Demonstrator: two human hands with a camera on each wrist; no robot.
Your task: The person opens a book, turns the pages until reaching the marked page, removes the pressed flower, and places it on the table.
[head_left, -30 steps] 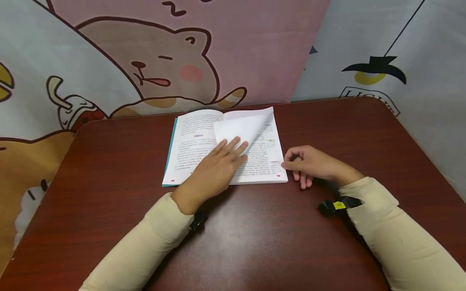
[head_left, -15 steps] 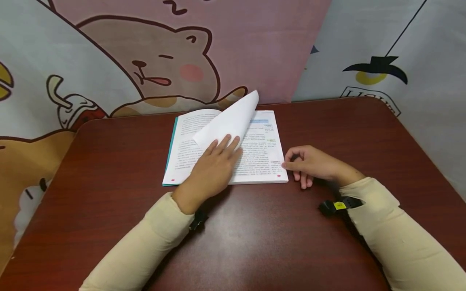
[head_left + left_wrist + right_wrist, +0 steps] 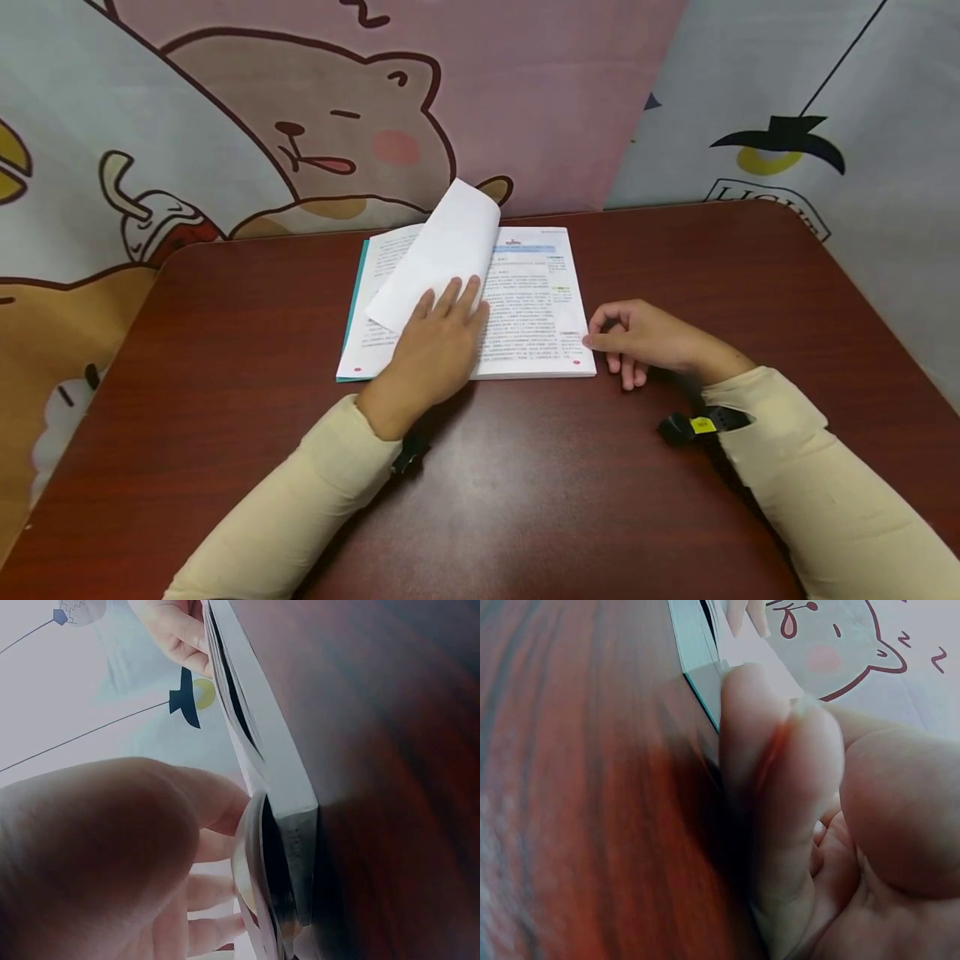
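An open book [image 3: 528, 333] with printed pages and a teal cover edge lies on the table. One page [image 3: 446, 250] stands half turned, its blank-looking side slanting over the left half. My left hand [image 3: 438, 350] rests across the middle of the book, fingers straight and spread against the lower part of that page. At the book's right edge, my right hand [image 3: 641, 337] has thumb and index finger bent together, pinching the edge near the lower corner. Its other fingers hang loosely beside the book. In the left wrist view, the book's thick lower edge [image 3: 281, 757] bulges up toward the spine.
The dark red-brown wooden table [image 3: 517, 483] extends around the book. Behind it hangs a cloth backdrop [image 3: 555, 108] with cartoon drawings, close to the table's far edge. A black wrist device [image 3: 686, 425] is strapped at the right sleeve.
The lifted page has swung from the right half leftward over the left half, uncovering more of the right page. My left hand has shifted slightly left; my right hand has stayed put.
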